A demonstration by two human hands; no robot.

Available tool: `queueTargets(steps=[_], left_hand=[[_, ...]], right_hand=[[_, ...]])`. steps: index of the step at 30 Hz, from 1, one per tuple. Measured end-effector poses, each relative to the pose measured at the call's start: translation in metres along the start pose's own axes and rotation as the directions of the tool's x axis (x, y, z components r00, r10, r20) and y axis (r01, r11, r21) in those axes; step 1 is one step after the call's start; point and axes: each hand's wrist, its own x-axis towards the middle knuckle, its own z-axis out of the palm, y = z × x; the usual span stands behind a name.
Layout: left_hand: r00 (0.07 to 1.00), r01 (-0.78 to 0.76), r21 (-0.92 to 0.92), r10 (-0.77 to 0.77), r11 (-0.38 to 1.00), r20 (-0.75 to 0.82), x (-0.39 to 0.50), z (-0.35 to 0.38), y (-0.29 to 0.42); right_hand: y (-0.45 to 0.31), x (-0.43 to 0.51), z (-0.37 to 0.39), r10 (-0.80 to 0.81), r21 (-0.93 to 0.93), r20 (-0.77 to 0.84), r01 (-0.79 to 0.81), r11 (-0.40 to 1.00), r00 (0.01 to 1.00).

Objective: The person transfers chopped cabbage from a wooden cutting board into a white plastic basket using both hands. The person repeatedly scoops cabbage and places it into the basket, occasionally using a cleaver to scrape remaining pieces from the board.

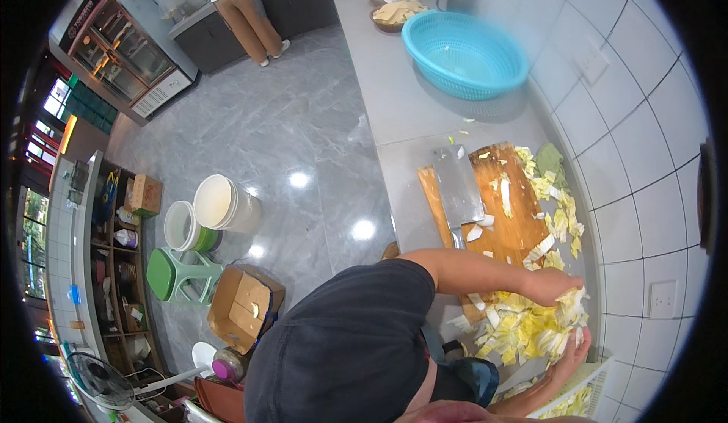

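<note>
A heap of chopped napa cabbage [523, 323], yellow and white, lies at the near end of the wooden cutting board [506, 224]. My left hand [549, 286] reaches across the board, its fingers on a clump of cabbage at the wall side. Cupped against the same clump from the other side is my right hand [577, 346]; some fingers are hidden by leaves. A cleaver [458, 187] rests flat on the board's left part, away from both hands. More cabbage pieces [563, 215] lie between board and wall.
Beside my right forearm is a pale plastic basket [597, 380] holding cut cabbage. A blue colander [463, 53] stands farther along the counter [392, 104]. On the floor behind me are white buckets [233, 204], a green stool [185, 275] and a cardboard box [244, 309]. Another person [244, 11] stands far off.
</note>
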Motion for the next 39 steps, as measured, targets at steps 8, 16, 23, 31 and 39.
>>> queueTargets(steps=[8, 16, 23, 31, 39], left_hand=[[0.985, 0.172, -0.121, -0.171, 0.978, 0.023, -0.005, 0.0, -0.023], [0.965, 0.26, 0.067, -0.256, 0.963, -0.062, -0.008, -0.036, -0.009], [0.928, 0.137, 0.679, -0.333, 0.721, 0.167, -0.003, -0.044, -0.005], [0.909, 0.248, 0.244, -0.312, 0.938, 0.276, -0.013, 0.022, -0.032], [0.936, 0.299, -0.281, -0.224, 0.912, 0.271, 0.002, 0.012, 0.017]], right_hand=[[0.0, 0.001, 0.009, -0.128, -0.23, 0.057, 0.137, 0.963, 0.99], [-0.007, -0.016, -0.01, -0.004, -0.143, 0.001, 0.004, 0.99, 1.0], [0.01, -0.012, -0.02, 0.128, -0.348, 0.256, -0.032, 0.937, 0.958], [0.061, 0.022, 0.051, 0.023, -0.294, 0.164, 0.027, 0.955, 0.986], [-0.005, 0.014, 0.034, 0.009, 0.19, 0.085, -0.025, 0.982, 0.996]])
